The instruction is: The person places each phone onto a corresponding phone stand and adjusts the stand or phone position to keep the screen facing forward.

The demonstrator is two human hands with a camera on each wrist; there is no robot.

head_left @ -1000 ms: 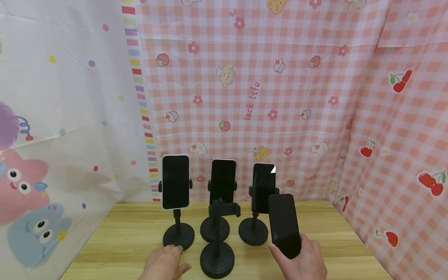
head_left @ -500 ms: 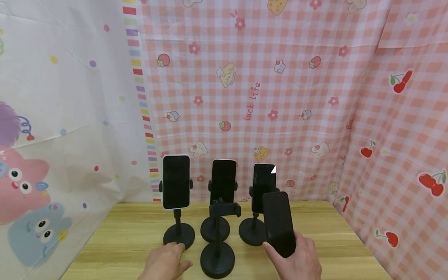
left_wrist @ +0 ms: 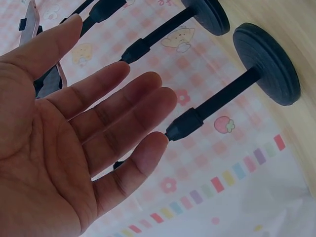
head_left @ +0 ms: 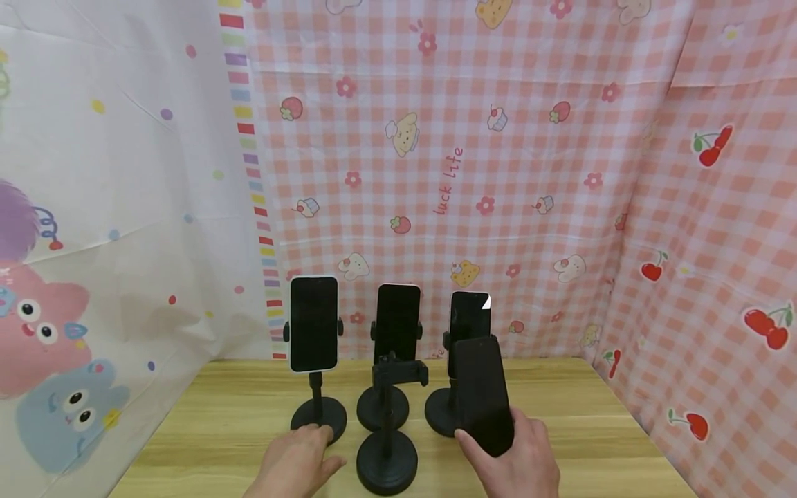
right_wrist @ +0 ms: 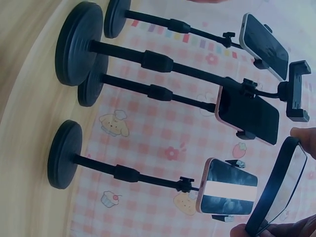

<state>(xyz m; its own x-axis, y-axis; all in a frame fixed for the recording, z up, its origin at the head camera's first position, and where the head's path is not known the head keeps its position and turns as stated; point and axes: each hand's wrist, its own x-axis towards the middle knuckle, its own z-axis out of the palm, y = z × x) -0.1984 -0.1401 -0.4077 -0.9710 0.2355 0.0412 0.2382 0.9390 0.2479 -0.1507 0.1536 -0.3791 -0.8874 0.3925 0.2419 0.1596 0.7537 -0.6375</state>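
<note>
My right hand (head_left: 519, 460) grips a black smartphone (head_left: 482, 398) by its lower edges, thumb on the near side. In the right wrist view the phone (right_wrist: 277, 185) shows edge-on, with fingertips at both its sides. A phone stand (head_left: 387, 462) with a bare clamp (right_wrist: 297, 91) stands front and centre, left of the held phone. My left hand (head_left: 292, 460) hovers by the left stand's base (head_left: 319, 417). The left wrist view shows that hand's palm (left_wrist: 74, 138) with relaxed, fairly straight fingers and nothing in them.
Behind are three stands bearing upright phones: a white-edged phone (head_left: 314, 324) at left, a middle phone (head_left: 397, 318), and a right phone (head_left: 468, 315) partly hidden by the held one. Wooden table (head_left: 598, 429); patterned cloth (head_left: 535, 159) hangs behind and at the sides.
My right hand has moved left with the smartphone, closer to the bare stand, and the phone now overlaps the right phone more. My left hand has shifted slightly right and up.
</note>
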